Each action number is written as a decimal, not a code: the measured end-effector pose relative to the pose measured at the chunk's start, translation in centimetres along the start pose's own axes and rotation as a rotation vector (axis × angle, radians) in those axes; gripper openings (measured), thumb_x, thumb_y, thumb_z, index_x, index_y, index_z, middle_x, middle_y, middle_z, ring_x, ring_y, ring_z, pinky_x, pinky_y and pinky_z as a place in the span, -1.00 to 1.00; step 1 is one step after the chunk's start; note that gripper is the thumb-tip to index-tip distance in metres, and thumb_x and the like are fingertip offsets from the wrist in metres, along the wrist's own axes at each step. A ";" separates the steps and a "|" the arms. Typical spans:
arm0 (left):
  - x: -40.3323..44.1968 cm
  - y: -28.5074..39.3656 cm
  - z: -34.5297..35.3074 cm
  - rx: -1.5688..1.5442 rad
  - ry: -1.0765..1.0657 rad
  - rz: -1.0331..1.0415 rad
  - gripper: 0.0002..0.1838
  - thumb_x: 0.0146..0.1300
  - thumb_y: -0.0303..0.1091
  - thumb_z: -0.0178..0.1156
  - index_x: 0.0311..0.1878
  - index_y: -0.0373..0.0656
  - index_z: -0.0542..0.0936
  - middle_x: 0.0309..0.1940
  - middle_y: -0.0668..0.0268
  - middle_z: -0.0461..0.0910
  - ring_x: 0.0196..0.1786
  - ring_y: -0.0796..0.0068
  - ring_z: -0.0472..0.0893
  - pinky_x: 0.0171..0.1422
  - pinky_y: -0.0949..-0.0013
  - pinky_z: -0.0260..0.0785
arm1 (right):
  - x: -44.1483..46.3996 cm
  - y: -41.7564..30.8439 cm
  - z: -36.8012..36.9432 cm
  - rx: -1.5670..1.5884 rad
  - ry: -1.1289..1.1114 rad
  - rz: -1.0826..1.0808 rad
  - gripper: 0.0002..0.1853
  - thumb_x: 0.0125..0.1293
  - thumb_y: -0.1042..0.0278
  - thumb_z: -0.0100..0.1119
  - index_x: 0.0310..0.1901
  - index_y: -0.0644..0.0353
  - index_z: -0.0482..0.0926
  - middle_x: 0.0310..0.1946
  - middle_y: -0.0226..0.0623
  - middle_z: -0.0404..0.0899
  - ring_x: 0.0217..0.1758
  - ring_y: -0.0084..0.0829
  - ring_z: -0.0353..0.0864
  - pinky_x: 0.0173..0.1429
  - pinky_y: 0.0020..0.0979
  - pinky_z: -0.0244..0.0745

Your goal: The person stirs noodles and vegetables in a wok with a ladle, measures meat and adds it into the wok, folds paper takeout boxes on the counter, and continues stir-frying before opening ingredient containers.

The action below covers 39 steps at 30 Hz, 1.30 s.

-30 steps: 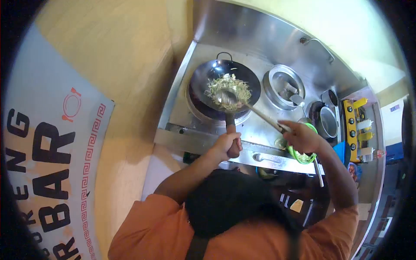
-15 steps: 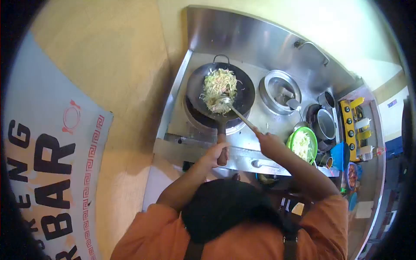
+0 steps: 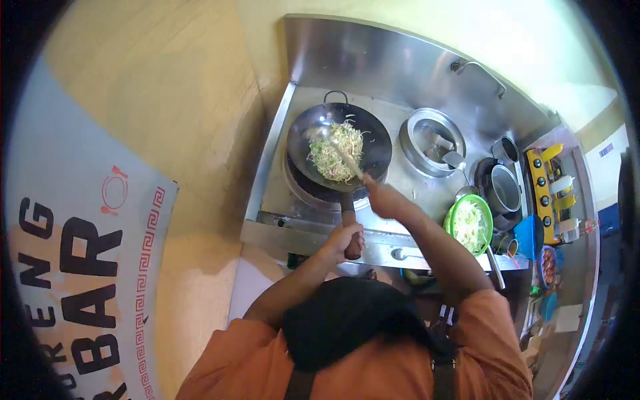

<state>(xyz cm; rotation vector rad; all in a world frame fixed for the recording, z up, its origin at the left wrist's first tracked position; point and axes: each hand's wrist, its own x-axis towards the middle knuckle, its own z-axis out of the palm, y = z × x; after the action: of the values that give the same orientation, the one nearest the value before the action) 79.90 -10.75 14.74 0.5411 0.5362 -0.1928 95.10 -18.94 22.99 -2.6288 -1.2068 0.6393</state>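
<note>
Banner: one (image 3: 47,167), far left.
Wok: one (image 3: 377,143), on the burner, shredded food (image 3: 335,157) inside.
Left hand: closed (image 3: 345,240) around the wok's wooden handle (image 3: 349,217).
Utensil: one (image 3: 345,159), its handle crossing the food, its head blurred.
Right hand: curled (image 3: 389,200) around that handle.
Round basin: one (image 3: 411,143), a ladle (image 3: 454,159) in it.
Green bowl: one (image 3: 489,220), near the right forearm.
Saucepans: two (image 3: 505,187).
Squeeze bottles: four (image 3: 561,185), two yellow, two pale.

eatery kitchen, by the look: wok (image 3: 378,138) on steel stove (image 3: 410,193), steel splashback (image 3: 380,57), squeeze bottles (image 3: 562,185) at right; left, banner (image 3: 80,160) lettered "bar" with plate-and-cutlery mark (image 3: 115,191).
</note>
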 end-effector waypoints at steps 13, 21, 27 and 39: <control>-3.6 1.7 3.7 0.072 -0.058 -0.033 -0.82 0.14 -0.34 0.11 -0.54 -0.18 0.46 -0.66 0.25 0.46 -0.58 0.39 0.48 -0.45 0.35 0.34 | -16.1 -1.7 -14.9 -0.055 -0.086 -0.029 -0.53 0.24 0.36 -0.03 0.20 0.24 0.34 -0.30 0.08 0.58 -0.24 0.03 0.60 -0.12 -0.11 0.47; -0.6 0.1 0.0 -0.108 -0.027 -0.034 -0.92 0.12 -0.47 0.13 -0.37 -0.16 0.41 -0.62 0.33 0.41 -0.59 0.48 0.45 -0.46 0.34 0.40 | -12.0 0.3 -7.2 -0.348 -0.104 0.055 -0.41 0.19 0.48 -0.10 0.30 0.27 0.13 -0.47 0.10 0.56 -0.37 0.04 0.59 -0.23 -0.01 0.46; 0.9 -0.6 -2.5 0.025 -0.047 0.071 -0.91 0.11 -0.45 0.14 -0.38 -0.14 0.41 -0.63 0.35 0.40 -0.60 0.49 0.45 -0.48 0.36 0.39 | -5.7 1.6 -1.4 -0.148 0.013 0.127 -0.40 0.21 0.46 -0.10 0.33 0.16 0.12 -0.46 0.06 0.57 -0.38 0.02 0.60 -0.28 -0.01 0.47; -1.4 0.1 2.8 -0.137 -0.051 0.008 -0.88 0.09 -0.47 0.15 -0.44 -0.18 0.39 -0.64 0.31 0.39 -0.61 0.43 0.45 -0.47 0.32 0.40 | -6.0 2.9 -5.3 -0.159 0.172 0.175 -0.48 0.24 0.41 -0.09 0.27 0.16 0.18 -0.42 0.14 0.56 -0.33 0.10 0.58 -0.23 0.03 0.46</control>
<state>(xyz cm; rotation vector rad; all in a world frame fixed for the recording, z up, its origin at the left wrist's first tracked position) 80.00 -12.18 17.55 0.4042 0.4935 -0.1610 95.97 -25.31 28.64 -2.8757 -1.0255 0.3464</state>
